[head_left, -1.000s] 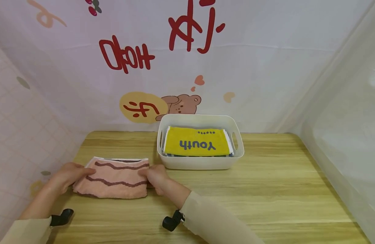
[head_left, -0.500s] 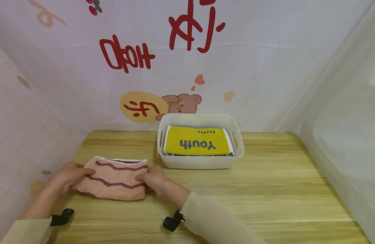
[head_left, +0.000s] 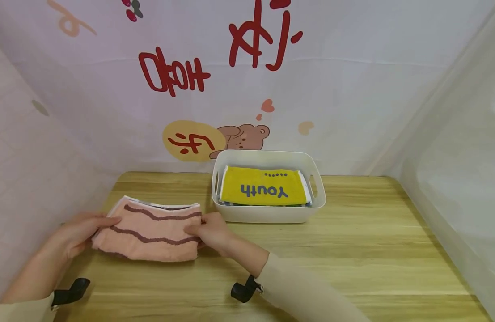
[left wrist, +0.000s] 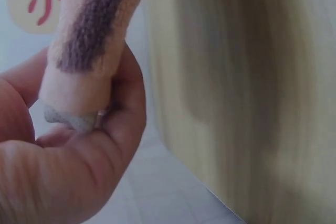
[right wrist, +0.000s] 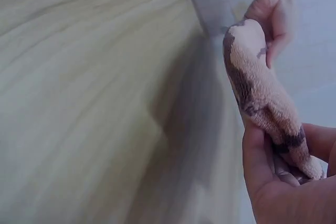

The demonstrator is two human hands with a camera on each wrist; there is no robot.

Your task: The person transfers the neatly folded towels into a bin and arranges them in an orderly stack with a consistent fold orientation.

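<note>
A folded pink towel (head_left: 150, 233) with wavy brown stripes is held between both hands just above the near left part of the wooden table (head_left: 352, 250), its shadow visible beneath it in the right wrist view. Its long axis runs left to right across the person's front, roughly level, with the white-edged fold line along the far side and the stripes running the same way as the long axis. The left hand (head_left: 79, 230) grips the towel's left end, thumb on top and fingers curled under; the left wrist view shows the fingers wrapped round the thick folded edge. The right hand (head_left: 213, 231) pinches the towel's right end, thumb pressed on the upper face and the other fingers tucked beneath it. Behind and to the right of the towel, well apart from it, stands a white plastic basket (head_left: 267, 216) with cut-out handles. Inside it lies a folded yellow towel (head_left: 264, 192) bearing the word "Youth", seen upside down from the head view, on top of other folded cloths. A printed backdrop (head_left: 215, 80) with red lettering and a cartoon bear hangs behind the table.
</note>
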